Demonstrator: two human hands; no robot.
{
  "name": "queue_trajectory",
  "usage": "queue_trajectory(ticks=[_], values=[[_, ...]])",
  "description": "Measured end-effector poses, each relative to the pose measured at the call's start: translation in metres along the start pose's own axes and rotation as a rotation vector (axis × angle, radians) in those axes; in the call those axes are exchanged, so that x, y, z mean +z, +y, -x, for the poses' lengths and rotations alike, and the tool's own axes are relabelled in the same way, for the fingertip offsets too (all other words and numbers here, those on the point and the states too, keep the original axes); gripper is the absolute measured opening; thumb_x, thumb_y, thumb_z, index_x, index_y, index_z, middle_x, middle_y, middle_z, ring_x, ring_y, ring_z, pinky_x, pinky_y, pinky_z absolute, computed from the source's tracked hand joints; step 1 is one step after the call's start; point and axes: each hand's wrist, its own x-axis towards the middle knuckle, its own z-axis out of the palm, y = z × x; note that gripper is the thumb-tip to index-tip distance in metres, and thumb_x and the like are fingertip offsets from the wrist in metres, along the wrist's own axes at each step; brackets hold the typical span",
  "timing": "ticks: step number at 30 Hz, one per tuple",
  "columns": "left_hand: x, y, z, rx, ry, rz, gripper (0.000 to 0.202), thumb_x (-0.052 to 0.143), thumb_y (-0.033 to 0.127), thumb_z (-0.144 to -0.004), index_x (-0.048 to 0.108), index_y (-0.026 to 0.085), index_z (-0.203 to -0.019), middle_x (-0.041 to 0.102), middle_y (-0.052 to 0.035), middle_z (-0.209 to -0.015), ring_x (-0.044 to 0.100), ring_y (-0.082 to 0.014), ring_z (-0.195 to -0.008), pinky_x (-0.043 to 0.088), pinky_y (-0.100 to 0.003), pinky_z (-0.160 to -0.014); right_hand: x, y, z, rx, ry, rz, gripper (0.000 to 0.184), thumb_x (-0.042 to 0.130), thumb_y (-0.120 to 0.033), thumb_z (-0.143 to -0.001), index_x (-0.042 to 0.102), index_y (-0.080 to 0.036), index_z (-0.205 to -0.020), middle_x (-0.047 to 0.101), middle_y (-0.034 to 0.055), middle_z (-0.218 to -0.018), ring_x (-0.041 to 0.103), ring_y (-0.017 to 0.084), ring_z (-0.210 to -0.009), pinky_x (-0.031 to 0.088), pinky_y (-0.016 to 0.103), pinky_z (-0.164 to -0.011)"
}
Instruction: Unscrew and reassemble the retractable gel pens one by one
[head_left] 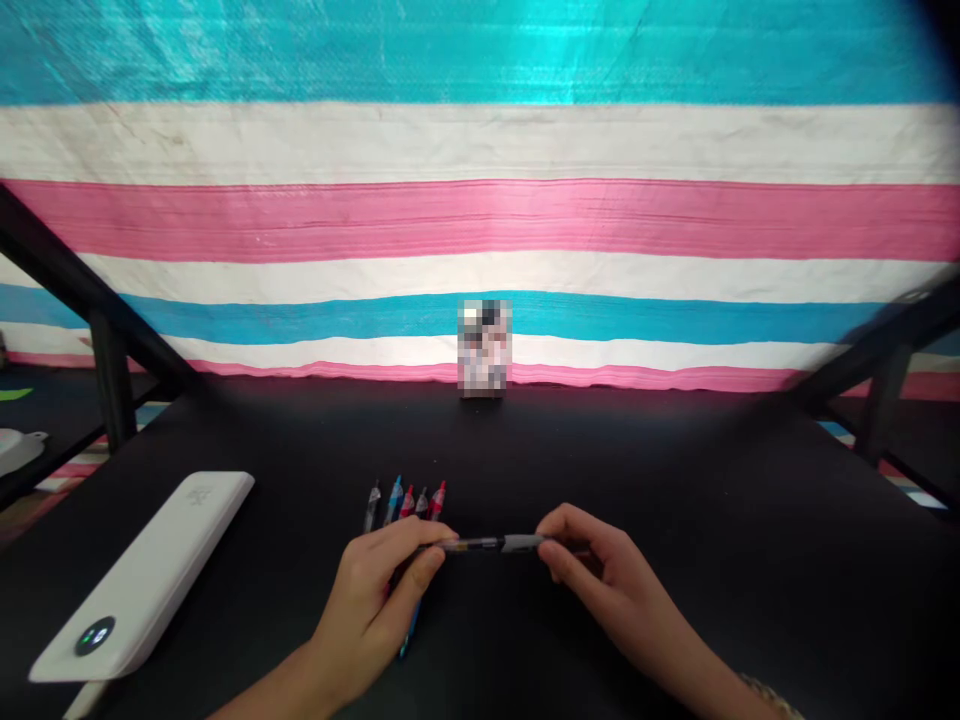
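A pen point(484, 545) with a clear barrel and a grey grip is held level between my two hands, above the black table. My left hand point(382, 590) pinches its left end between thumb and fingers. At the grey end, the fingertips of my right hand point(592, 555) are closed on it. Just behind my left hand lie several pens point(394, 500) side by side, with black, blue and red parts; my hand covers their middles. The lower end of a blue pen point(409, 632) shows below my left thumb.
A white power bank point(150, 580) with a lit round display lies at the left, a cable point(86, 698) at its near end. At the table's far edge stands a small blurred-out item point(484, 350) before a striped sheet point(480, 220). Black frame bars point(112, 380) rise at both sides.
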Motion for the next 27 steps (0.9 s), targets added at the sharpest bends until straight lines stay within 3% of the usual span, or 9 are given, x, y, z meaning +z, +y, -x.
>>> queue_trajectory(ticks=[3, 7, 13, 18, 23, 27], values=[[0.0002, -0.0003, 0.0, -0.004, 0.017, 0.014, 0.02, 0.055, 0.018, -0.098, 0.073, 0.026, -0.102, 0.078, 0.0004, -0.089, 0.074, -0.0166, -0.078, 0.054, -0.023, -0.075, -0.0002, 0.0026, -0.0019, 0.042, -0.022, -0.112, 0.032, 0.057, -0.049, -0.097, 0.063, -0.019, -0.088, 0.058, -0.0001, -0.076, 0.051, 0.015, -0.067, 0.038, 0.025, -0.057], [0.001, 0.0004, 0.0018, 0.003, -0.002, 0.021, 0.02, 0.055, 0.017, -0.098, 0.072, 0.027, -0.104, 0.078, 0.001, -0.09, 0.073, -0.0159, -0.078, 0.054, -0.022, -0.073, -0.0003, 0.0052, -0.0036, 0.074, -0.032, -0.112, 0.051, 0.046, -0.056, -0.101, 0.056, -0.019, -0.068, 0.055, -0.0006, -0.063, 0.044, 0.013, -0.056, 0.034, 0.026, -0.053], [0.0011, -0.0003, 0.0036, -0.007, 0.025, 0.028, 0.021, 0.055, 0.016, -0.098, 0.072, 0.028, -0.104, 0.078, 0.0019, -0.091, 0.073, -0.0152, -0.08, 0.053, -0.022, -0.075, -0.0004, 0.0011, -0.0048, 0.095, -0.023, -0.204, 0.038, 0.062, -0.057, -0.092, 0.062, -0.019, -0.087, 0.056, -0.0017, -0.071, 0.046, 0.013, -0.058, 0.035, 0.023, -0.051], [0.0021, 0.0008, 0.0027, -0.01, 0.028, 0.056, 0.021, 0.055, 0.016, -0.097, 0.073, 0.027, -0.103, 0.078, 0.0021, -0.09, 0.073, -0.015, -0.078, 0.052, -0.021, -0.074, 0.0001, 0.0034, -0.0056, 0.101, -0.062, -0.198, 0.049, 0.053, -0.059, -0.097, 0.056, -0.018, -0.07, 0.056, -0.0003, -0.065, 0.045, 0.011, -0.055, 0.035, 0.024, -0.051], [0.0016, 0.0015, 0.0012, -0.028, 0.046, 0.06, 0.02, 0.057, 0.017, -0.096, 0.074, 0.026, -0.101, 0.078, 0.0024, -0.09, 0.073, -0.0141, -0.079, 0.051, -0.019, -0.075, -0.0001, 0.0072, -0.0051, 0.118, -0.054, -0.305, 0.039, 0.066, -0.057, -0.09, 0.063, -0.018, -0.088, 0.058, -0.0008, -0.071, 0.048, 0.012, -0.059, 0.037, 0.021, -0.05], [0.0017, 0.0013, 0.0003, -0.023, 0.043, 0.065, 0.02, 0.058, 0.016, -0.096, 0.074, 0.025, -0.102, 0.078, 0.0023, -0.089, 0.072, -0.0131, -0.077, 0.051, -0.018, -0.074, 0.0005, 0.0091, -0.0051, 0.126, -0.093, -0.275, 0.052, 0.054, -0.061, -0.096, 0.062, -0.016, -0.072, 0.058, 0.0009, -0.064, 0.047, 0.011, -0.054, 0.035, 0.023, -0.049]])
